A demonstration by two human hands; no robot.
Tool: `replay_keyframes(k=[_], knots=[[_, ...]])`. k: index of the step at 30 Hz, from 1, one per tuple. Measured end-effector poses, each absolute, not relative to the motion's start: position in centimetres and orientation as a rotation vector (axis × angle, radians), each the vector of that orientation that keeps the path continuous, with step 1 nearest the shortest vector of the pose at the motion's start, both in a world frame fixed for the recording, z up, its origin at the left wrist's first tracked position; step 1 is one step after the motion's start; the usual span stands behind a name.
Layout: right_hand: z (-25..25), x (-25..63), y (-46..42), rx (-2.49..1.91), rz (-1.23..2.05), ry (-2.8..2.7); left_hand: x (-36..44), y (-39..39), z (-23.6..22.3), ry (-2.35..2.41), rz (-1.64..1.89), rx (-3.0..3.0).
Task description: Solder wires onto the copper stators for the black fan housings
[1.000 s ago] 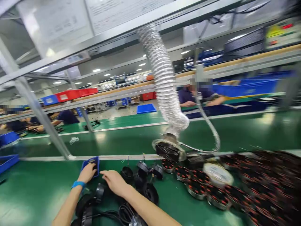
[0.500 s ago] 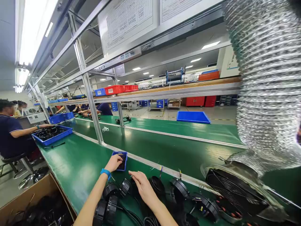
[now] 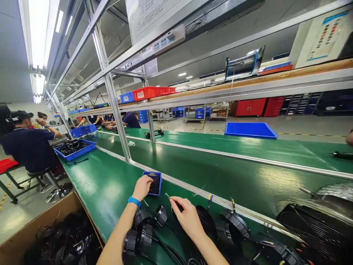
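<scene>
My left hand (image 3: 143, 187), with a blue band at the wrist, reaches into a small blue bin (image 3: 160, 184) of small dark parts. Its fingers are pinched together, and what they hold, if anything, is hidden. To the right, my right hand (image 3: 187, 215) pinches a thin wire (image 3: 167, 195) between thumb and forefinger, its bare end pointing up and left. Below and between my forearms lie black round ribbed housings (image 3: 145, 235) and black cables (image 3: 168, 247). More round housings (image 3: 234, 222) with coloured wire ends lie right of my right hand.
A cardboard box (image 3: 79, 217) full of black parts stands at lower left. Further along the green bench (image 3: 110, 176) is a blue tray (image 3: 92, 146) of cables, beside a seated co-worker (image 3: 30, 147). A black-grilled fan (image 3: 317, 228) sits at right. A metal post (image 3: 120, 125) rises beyond the bin.
The view has shifted, moving the silver duct mostly out at right. My right hand's fingers have gone from stretched out to pinching the wire. The co-worker's arm has risen from the tray.
</scene>
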State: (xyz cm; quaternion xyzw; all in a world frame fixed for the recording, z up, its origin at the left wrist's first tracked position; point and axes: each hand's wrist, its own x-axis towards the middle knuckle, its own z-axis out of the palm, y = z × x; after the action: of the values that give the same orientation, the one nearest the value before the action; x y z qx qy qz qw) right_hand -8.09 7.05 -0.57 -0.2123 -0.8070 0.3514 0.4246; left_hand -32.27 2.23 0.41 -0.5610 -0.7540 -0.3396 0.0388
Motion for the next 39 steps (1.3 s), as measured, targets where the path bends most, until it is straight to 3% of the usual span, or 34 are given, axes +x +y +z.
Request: replay_keyframes(k=[20, 32, 39], knots=[[-1.0, -8.0, 7.1, -0.584, 0.947, -1.995, -31.2, 1.6, 0.9, -2.416, -0.465, -1.766], [-1.2, -8.0, 7.1, -0.599, 0.924, -2.01, -30.9, 1.1, 1.2, -2.37, -0.611, -1.685], [-1.0, -8.1, 6.8, -0.552, 0.889, -2.016, -31.1, 1.7, 0.6, -2.341, -0.936, -1.652]])
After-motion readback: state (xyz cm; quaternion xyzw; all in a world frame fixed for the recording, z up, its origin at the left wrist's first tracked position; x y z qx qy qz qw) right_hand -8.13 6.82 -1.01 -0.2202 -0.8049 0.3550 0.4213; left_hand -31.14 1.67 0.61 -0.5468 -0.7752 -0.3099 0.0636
